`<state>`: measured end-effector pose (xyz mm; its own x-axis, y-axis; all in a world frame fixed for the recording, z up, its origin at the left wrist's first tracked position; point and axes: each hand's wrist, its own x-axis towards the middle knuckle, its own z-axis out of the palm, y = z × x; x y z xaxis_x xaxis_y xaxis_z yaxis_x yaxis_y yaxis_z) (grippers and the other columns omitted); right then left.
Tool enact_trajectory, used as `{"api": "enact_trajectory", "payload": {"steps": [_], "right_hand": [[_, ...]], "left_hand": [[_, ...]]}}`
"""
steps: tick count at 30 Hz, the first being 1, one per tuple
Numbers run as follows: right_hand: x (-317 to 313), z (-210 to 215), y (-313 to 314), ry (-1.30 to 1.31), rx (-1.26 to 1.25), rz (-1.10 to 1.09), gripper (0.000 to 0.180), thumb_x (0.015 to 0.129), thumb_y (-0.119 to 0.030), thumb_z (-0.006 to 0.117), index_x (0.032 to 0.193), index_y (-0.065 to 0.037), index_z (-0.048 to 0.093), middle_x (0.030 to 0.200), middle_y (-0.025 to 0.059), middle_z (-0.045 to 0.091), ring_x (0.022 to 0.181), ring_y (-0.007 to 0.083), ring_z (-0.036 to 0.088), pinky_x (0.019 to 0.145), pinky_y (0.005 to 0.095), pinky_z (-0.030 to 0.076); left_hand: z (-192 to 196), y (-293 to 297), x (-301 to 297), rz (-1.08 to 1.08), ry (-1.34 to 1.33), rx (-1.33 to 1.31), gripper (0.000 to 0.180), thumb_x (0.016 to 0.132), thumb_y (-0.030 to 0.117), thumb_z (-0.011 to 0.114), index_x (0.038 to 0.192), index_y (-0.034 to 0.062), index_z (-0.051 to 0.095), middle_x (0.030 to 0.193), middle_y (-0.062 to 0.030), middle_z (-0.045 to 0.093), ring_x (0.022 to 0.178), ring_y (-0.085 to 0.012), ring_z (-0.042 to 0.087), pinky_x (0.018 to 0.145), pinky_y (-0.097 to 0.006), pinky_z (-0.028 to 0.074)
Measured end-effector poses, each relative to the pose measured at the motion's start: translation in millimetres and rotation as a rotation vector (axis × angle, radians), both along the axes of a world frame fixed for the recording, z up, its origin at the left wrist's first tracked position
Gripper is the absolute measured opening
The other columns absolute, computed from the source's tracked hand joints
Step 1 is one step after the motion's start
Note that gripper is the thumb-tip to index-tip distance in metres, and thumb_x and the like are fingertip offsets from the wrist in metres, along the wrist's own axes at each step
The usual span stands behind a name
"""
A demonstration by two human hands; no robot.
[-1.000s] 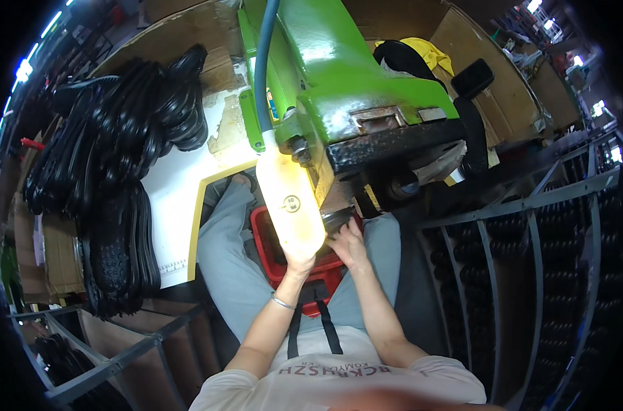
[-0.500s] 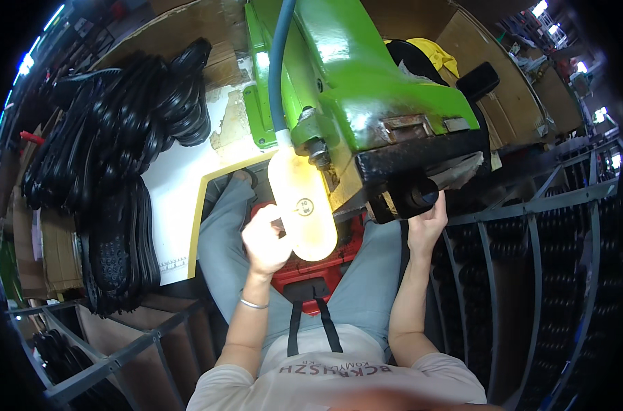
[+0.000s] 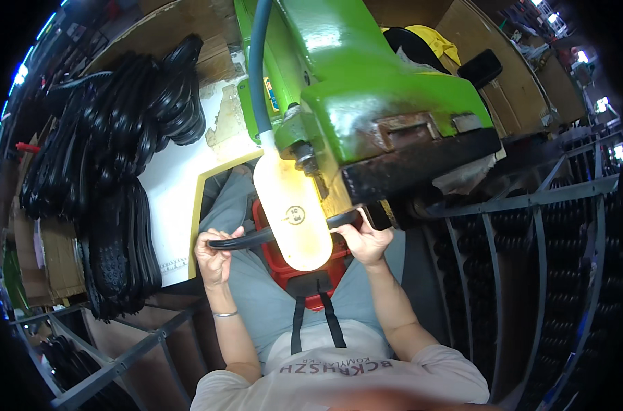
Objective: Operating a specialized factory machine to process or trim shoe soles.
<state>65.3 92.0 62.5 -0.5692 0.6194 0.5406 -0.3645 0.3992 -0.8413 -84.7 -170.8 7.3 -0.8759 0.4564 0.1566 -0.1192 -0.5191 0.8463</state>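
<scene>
Between my hands a black shoe sole (image 3: 246,241) is held edge-on below the green machine's head. My left hand (image 3: 215,257) pinches its left end between thumb and fingers. Its other end is in my right hand (image 3: 366,241), close under the machine's dark lower edge. A glowing oblong lamp (image 3: 294,212) hangs on a blue-grey hose and hides the middle of the sole. The green machine (image 3: 394,109) stands in front of me, with a bolt fitting (image 3: 302,151) beside the lamp.
Black soles (image 3: 119,253) lie heaped on the white table (image 3: 171,198) at left. Metal racks (image 3: 493,288) with dark soles stand to my right, and another rack frame (image 3: 113,363) at lower left. A red stool (image 3: 311,284) shows between my legs. Cardboard boxes (image 3: 510,103) sit behind the machine.
My left hand has moved left and now holds a sole's end. My right hand has come from under the machine's right side toward the lamp. The sole has come into view.
</scene>
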Motion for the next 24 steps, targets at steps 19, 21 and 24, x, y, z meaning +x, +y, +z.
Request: {"api": "enact_trajectory", "payload": {"steps": [19, 21, 24], "right_hand": [[7.0, -131.9, 37.5, 0.065, -0.948, 0.284, 0.042, 0.080, 0.005, 0.058, 0.122, 0.002, 0.054, 0.110, 0.0116, 0.062, 0.100, 0.0174, 0.060, 0.091, 0.0304, 0.046], [22.0, -134.8, 47.5, 0.157, -1.054, 0.222, 0.034, 0.081, 0.008, 0.057, 0.114, -0.003, 0.052, 0.098, 0.0052, 0.058, 0.091, 0.0136, 0.056, 0.083, 0.0273, 0.047], [32.7, -85.1, 66.9, 0.112, -0.677, -0.048, 0.035, 0.075, 0.002, 0.072, 0.105, -0.004, 0.054, 0.094, 0.0028, 0.055, 0.086, 0.0120, 0.054, 0.079, 0.0249, 0.045]], "left_hand": [[8.1, 168.7, 90.2, 0.050, 0.063, -0.148, 0.052, 0.067, 0.004, 0.085, 0.111, -0.0018, 0.059, 0.099, -0.0069, 0.065, 0.090, -0.0173, 0.063, 0.086, -0.032, 0.050], [9.2, 172.0, 91.9, 0.086, 0.007, -0.052, 0.053, 0.067, 0.006, 0.086, 0.111, -0.0010, 0.059, 0.101, -0.0067, 0.065, 0.090, -0.0165, 0.063, 0.085, -0.030, 0.049], [-5.6, 159.6, 83.8, 0.163, 0.193, -0.150, 0.058, 0.066, 0.006, 0.087, 0.115, 0.0000, 0.054, 0.098, -0.0066, 0.064, 0.089, -0.0157, 0.062, 0.083, -0.029, 0.050]]}}
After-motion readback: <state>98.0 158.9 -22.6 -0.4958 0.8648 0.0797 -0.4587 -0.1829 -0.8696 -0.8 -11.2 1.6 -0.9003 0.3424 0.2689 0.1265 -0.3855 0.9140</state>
